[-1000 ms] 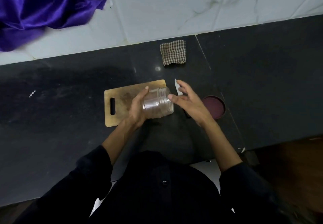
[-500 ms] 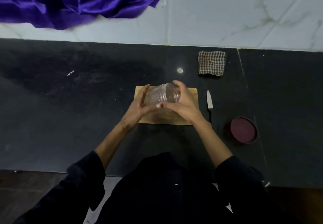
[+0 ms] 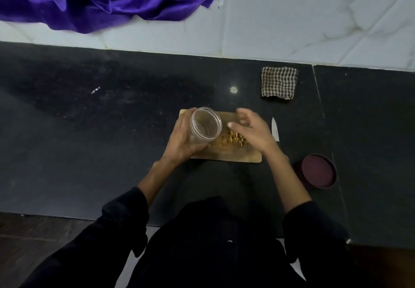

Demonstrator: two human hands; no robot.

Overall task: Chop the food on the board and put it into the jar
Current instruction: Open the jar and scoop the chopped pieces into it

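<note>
Left hand grips the clear jar, tilted, mouth up, over the left end of the wooden board; right hand hovers open-fingered above the chopped food mid-board; knife lies just right; maroon lid nearer, right.

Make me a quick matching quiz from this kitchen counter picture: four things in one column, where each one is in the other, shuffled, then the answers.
Things:
1. jar
2. knife
3. lid
4. chopped food

Places:
A. on the cutting board
B. on the counter, nearest the right edge
C. held in the left hand
D. flat beside the board's right edge

Pairs: 1-C, 2-D, 3-B, 4-A
</note>
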